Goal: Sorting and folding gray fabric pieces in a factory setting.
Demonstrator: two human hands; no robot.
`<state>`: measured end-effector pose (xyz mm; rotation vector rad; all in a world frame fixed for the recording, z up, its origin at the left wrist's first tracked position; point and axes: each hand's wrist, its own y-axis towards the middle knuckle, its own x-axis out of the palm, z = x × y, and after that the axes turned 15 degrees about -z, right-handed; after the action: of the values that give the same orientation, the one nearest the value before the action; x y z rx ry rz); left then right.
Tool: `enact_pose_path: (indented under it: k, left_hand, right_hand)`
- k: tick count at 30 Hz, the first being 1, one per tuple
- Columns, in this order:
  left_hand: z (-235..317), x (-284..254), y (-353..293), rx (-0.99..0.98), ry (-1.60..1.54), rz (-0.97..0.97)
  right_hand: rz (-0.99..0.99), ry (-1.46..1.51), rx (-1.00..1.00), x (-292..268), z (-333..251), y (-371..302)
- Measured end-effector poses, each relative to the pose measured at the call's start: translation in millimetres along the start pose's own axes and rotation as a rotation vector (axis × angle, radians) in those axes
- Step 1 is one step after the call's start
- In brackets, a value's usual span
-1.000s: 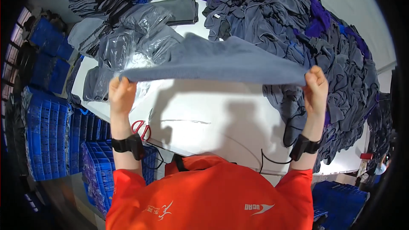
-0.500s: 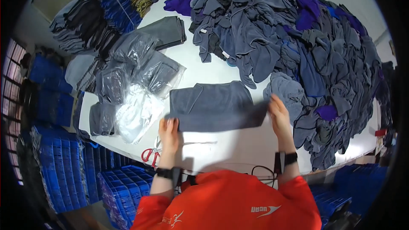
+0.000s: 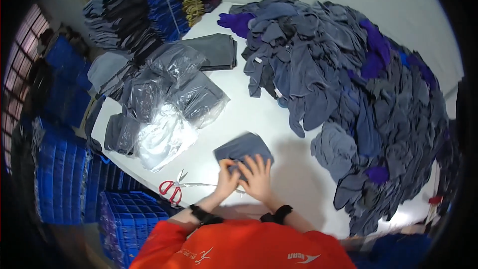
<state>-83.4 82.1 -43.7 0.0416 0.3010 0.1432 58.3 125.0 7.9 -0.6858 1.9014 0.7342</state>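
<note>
A dark grey cloth [image 3: 245,145], folded into a small thick bundle, lies on the white table right in front of me. My left hand [image 3: 227,178] grips its near left edge, with the fingers bent over the fabric. On top of the bundle my right hand [image 3: 256,175] rests with its fingers spread. The underside of the cloth and the right thumb's hold are hidden. To the left of my hands lie red-handled scissors [image 3: 172,189], blades pointing away, beside a thin pale strip [image 3: 196,185].
A large heap of grey cloths [image 3: 318,69] with some purple pieces covers the right and far side. Grey cloths in clear plastic bags [image 3: 191,99] lie at left, near tied stacks [image 3: 119,12]. Blue crates [image 3: 132,219] stand below the table's left edge.
The grey cloth was spread wide between both hands and is now folded into a compact bundle. Both hands have come together over it, and the view has shifted.
</note>
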Motion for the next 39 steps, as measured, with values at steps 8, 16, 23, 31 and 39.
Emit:
enact_pose_path:
  k: [8,16,23,31,39]
  left_hand:
    - [-29,-179,23,-0.333,1.344,0.269]
    - [13,-205,14,-0.190,0.600,0.399]
    - [6,-188,-13,-0.145,0.751,0.226]
    - [26,-142,-8,-0.357,0.569,0.109]
    - [-51,22,5,0.069,-0.189,-0.128]
  right_hand:
    - [-0.180,-0.050,-0.091,16,17,86]
    - [-0.759,0.222,-0.276,-18,32,83]
    - [-0.958,-0.283,-0.193,-16,5,94]
    - [-0.686,0.825,0.183,10,54,53]
    - [-0.338,1.768,0.700,11,0,-12]
